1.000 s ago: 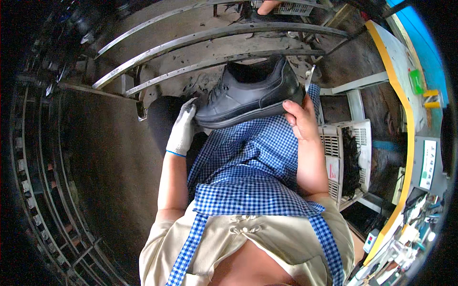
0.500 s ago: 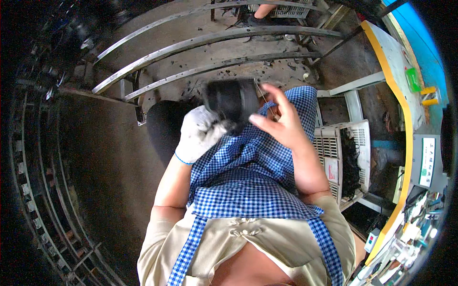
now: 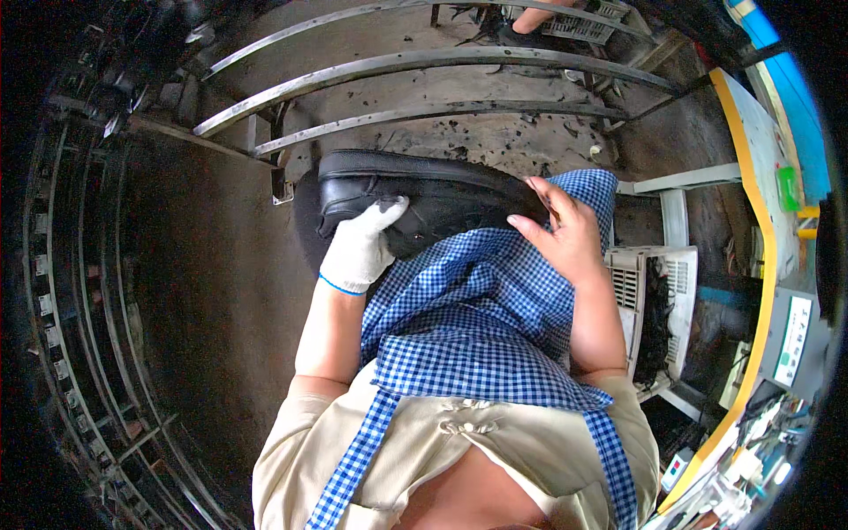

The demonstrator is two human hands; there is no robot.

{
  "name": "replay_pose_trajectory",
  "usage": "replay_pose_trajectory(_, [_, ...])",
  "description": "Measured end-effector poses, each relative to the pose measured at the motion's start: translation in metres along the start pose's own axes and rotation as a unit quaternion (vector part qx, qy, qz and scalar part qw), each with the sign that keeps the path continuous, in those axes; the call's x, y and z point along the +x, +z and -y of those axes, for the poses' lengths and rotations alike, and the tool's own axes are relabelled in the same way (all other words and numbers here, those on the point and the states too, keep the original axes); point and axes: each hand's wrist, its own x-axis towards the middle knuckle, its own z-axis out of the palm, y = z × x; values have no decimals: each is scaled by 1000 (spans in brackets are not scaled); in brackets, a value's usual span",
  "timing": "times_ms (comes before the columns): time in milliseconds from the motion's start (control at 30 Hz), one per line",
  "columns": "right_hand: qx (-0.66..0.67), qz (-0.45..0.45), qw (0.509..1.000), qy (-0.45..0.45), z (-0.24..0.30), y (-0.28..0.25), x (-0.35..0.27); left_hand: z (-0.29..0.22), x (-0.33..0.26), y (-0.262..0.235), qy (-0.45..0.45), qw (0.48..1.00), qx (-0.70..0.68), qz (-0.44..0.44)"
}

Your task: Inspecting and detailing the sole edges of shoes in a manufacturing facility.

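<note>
A black shoe (image 3: 424, 201) lies on its side across the lap, on a blue checked apron (image 3: 477, 309), held between both hands. The gloved left hand (image 3: 360, 249) grips its lower edge near one end, fingers curled onto it. The bare right hand (image 3: 565, 234) presses the other end, fingers loosely spread. Curved metal rails (image 3: 424, 64) run beyond; a white crate (image 3: 654, 309) stands to the right.

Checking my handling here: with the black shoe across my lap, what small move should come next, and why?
Probably curl the bare right hand onto the black shoe. Only the gloved left hand grips its side; the right fingers lie open at the other end, so the shoe seems loosely steadied.
</note>
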Motion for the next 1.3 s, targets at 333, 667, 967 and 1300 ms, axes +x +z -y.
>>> replay_pose_trajectory(333, [-176,31,973,-149,59,-13,15,17,-8,3,-56,996,58,28])
replay_pose_trajectory(667, [-291,103,925,-221,67,-20,13,16,-18,25,-17,996,-20,90])
replay_pose_trajectory(967, [-298,56,933,-194,52,-6,9,13,-17,32,-21,992,-35,117])
replay_pose_trajectory(1300, [-276,63,944,-170,49,-1,12,19,-13,32,-35,994,-45,96])
